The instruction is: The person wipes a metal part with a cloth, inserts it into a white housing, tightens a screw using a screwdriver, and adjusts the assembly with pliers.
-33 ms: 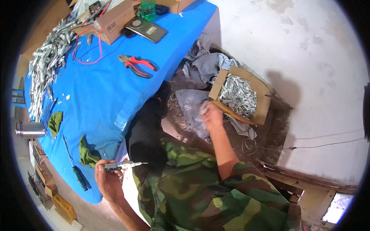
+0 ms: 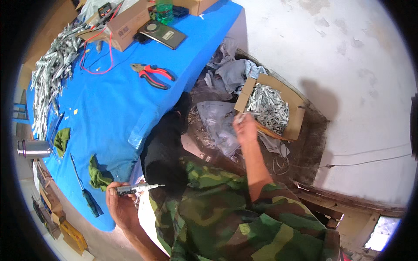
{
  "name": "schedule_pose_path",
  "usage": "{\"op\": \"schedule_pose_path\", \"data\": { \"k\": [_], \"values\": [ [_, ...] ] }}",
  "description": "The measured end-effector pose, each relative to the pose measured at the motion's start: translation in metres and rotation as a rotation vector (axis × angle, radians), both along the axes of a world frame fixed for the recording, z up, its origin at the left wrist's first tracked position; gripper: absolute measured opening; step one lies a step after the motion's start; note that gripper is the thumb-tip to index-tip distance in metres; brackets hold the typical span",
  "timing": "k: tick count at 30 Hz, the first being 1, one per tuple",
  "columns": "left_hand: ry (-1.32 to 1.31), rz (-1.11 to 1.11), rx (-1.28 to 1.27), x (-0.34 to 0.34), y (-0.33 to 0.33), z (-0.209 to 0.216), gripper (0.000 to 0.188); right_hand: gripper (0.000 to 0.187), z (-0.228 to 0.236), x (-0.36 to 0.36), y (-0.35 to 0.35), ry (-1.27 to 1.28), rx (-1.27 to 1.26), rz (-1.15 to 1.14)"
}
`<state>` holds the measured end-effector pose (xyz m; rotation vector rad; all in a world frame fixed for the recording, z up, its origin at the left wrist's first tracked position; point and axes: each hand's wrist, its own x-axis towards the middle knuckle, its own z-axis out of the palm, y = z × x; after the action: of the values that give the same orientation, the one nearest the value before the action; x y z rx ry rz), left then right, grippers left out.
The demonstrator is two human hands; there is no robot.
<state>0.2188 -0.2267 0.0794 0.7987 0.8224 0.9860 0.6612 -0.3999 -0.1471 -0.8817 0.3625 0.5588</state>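
My left hand (image 2: pixel 121 209) is closed around a slim grey-and-white pen-shaped piece (image 2: pixel 137 188) with a thin metal tip, which points right above my lap. My right hand (image 2: pixel 246 129) is at the near left edge of an open cardboard box (image 2: pixel 297 118). Its fingers are curled together, with something small and whitish at the fingertips that I cannot make out. Many silvery-white slim pieces (image 2: pixel 267 108) fill the box. A crumpled green cloth (image 2: pixel 98 174) lies on the blue-covered table (image 2: pixel 113 126) near my left hand, beside a screwdriver (image 2: pixel 89 202).
Red-handled pliers (image 2: pixel 153 76) lie on the table. A heap of silvery pieces (image 2: pixel 52 74) covers its far left, with a metal flask (image 2: pixel 35 148) in front. Farther back are a cardboard carton (image 2: pixel 128 26) and a dark flat device (image 2: pixel 163 34). Plastic bags (image 2: pixel 215 122) lie beside the box.
My right hand has moved a little right, toward the box of silvery pieces. My left hand keeps its hold on the pen-shaped piece, nearly still.
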Motion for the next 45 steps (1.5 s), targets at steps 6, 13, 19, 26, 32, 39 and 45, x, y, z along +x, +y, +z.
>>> {"op": "schedule_pose_path", "data": {
  "k": [6,13,19,26,32,39,45],
  "values": [
    [-0.041,0.002,-0.032,-0.003,0.007,-0.014,0.029,0.035,-0.003,0.008,-0.030,0.234,-0.238,-0.072],
    [-0.012,-0.063,0.037,0.004,0.012,0.000,0.029,0.023,0.008,-0.024,0.040,0.140,-0.239,0.202],
    [-0.050,0.083,-0.129,-0.016,0.010,-0.019,0.030,0.027,0.111,-0.052,0.111,-0.276,-0.226,0.642],
    [-0.039,-0.021,-0.034,0.005,0.005,0.001,0.033,0.031,0.190,-0.157,0.127,-0.597,-0.036,1.351],
    [0.010,-0.046,-0.027,-0.006,0.006,0.000,0.033,0.043,0.199,-0.216,0.111,-0.352,0.171,1.806],
    [0.326,0.077,0.080,-0.014,0.012,0.012,0.038,0.036,0.200,-0.234,0.110,-0.253,0.209,1.731],
    [1.013,0.283,0.448,-0.046,0.034,0.021,0.042,0.030,0.191,-0.251,0.116,-0.247,0.168,1.472]
  ]
}}
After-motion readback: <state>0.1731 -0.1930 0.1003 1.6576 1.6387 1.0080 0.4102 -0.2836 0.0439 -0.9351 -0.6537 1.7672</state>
